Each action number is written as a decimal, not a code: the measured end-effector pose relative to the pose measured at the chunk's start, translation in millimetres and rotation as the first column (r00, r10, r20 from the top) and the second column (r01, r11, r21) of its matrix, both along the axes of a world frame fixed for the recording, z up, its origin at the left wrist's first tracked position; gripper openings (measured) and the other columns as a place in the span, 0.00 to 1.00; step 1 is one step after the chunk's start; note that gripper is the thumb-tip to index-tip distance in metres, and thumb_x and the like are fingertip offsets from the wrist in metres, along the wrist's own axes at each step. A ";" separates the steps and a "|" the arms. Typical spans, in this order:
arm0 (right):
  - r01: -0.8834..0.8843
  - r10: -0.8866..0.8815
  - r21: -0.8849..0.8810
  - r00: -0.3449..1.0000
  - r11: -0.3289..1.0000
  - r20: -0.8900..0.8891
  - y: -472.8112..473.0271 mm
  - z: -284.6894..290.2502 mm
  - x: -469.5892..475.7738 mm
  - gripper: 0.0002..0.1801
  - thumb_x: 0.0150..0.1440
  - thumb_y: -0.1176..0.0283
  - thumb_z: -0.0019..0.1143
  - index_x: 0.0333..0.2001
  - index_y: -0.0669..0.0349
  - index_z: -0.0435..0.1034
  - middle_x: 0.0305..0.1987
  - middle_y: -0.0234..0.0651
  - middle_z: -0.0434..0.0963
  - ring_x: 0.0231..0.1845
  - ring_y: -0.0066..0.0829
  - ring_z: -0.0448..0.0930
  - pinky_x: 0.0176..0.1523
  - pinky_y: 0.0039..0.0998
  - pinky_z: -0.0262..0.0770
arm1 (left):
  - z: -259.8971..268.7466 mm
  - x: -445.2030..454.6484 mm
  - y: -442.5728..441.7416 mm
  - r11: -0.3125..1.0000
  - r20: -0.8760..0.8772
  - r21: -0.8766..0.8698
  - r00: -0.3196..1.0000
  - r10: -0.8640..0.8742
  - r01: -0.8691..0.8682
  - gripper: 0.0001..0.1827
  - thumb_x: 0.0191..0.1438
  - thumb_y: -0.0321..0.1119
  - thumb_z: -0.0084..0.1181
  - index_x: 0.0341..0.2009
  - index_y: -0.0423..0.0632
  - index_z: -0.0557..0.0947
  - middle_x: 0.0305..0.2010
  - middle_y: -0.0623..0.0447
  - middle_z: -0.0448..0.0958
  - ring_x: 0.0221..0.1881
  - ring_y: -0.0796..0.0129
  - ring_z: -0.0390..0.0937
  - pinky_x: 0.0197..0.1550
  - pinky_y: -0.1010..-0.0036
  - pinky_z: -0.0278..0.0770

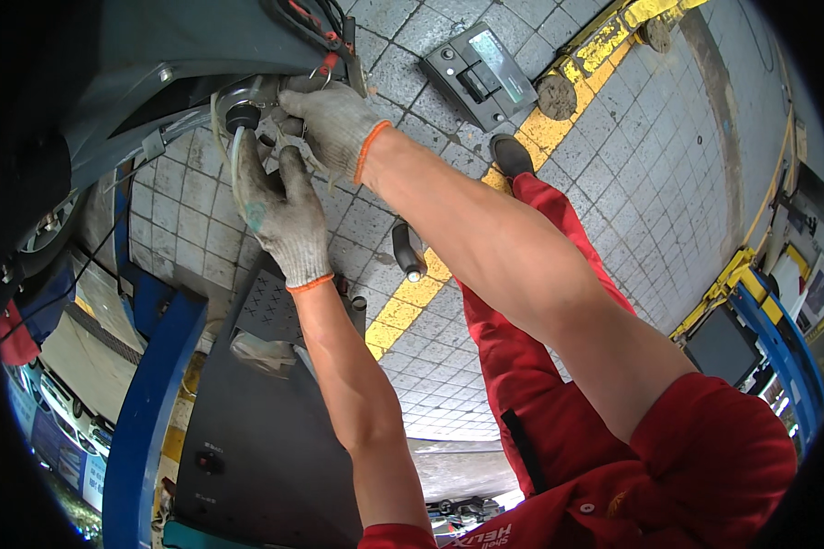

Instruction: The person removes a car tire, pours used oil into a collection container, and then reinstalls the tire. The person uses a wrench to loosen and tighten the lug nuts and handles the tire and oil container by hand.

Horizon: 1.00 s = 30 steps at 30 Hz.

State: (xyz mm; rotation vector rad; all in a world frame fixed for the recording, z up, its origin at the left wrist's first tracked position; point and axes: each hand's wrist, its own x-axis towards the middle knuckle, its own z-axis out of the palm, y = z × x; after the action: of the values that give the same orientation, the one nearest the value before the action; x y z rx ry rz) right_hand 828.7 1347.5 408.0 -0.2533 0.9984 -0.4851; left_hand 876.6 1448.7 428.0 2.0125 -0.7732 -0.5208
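Both my hands wear grey-white knit work gloves with orange cuffs, raised at the edge of a dark vehicle part. My left hand (281,206) reaches up with fingers at a black round cap (242,118), from which a clear hose (235,154) runs down; thumb and fingers are apart, and whether they grip the cap is unclear. My right hand (333,123) is just right of it, fingers curled at a metal fitting (268,89) beside the cap; its fingertips are partly hidden. Black cables with red clamps (329,60) hang above my right hand.
A grey device with a display (479,75) lies on the tiled floor near a yellow lift arm (590,51). A black-handled light or tool (408,252) is between my arms. Below left stand a dark equipment cabinet (268,439) and a blue lift post (151,405).
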 end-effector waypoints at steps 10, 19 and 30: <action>0.011 -0.076 -0.166 0.917 0.986 -0.390 0.4 8.6 21.5 0.22 0.53 0.72 0.62 0.49 0.70 0.65 0.40 0.43 0.78 0.36 0.33 0.81 0.40 0.36 0.78 | -7.1 -9.0 7.9 1.000 0.033 -0.024 0.999 -0.014 0.014 0.27 0.61 0.27 0.53 0.63 0.32 0.66 0.62 0.37 0.68 0.60 0.56 0.70 0.57 0.66 0.74; -0.128 -0.038 -0.275 0.848 0.953 -0.528 8.5 -10.1 -20.7 0.24 0.54 0.61 0.62 0.49 0.65 0.69 0.40 0.46 0.80 0.40 0.41 0.81 0.47 0.36 0.76 | -15.4 -66.3 39.4 0.880 -0.635 0.354 0.610 0.474 -0.316 0.26 0.67 0.43 0.46 0.62 0.38 0.67 0.64 0.44 0.68 0.57 0.61 0.73 0.52 0.69 0.77; -0.061 0.076 0.182 0.994 0.981 -0.073 39.2 105.5 -115.3 0.14 0.62 0.59 0.54 0.35 0.59 0.67 0.23 0.22 0.64 0.15 0.12 0.58 0.17 0.19 0.50 | -82.1 -130.6 37.5 0.654 -0.811 -0.297 -0.178 -0.557 -0.695 0.42 0.61 0.68 0.39 0.63 0.42 0.66 0.60 0.42 0.69 0.60 0.52 0.67 0.63 0.59 0.66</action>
State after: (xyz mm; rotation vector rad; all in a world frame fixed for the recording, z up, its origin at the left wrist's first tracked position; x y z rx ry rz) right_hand 713.4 1386.7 513.4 -0.1460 1.1007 -0.3217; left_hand 746.0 1486.2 346.0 0.1698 0.3369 -1.2099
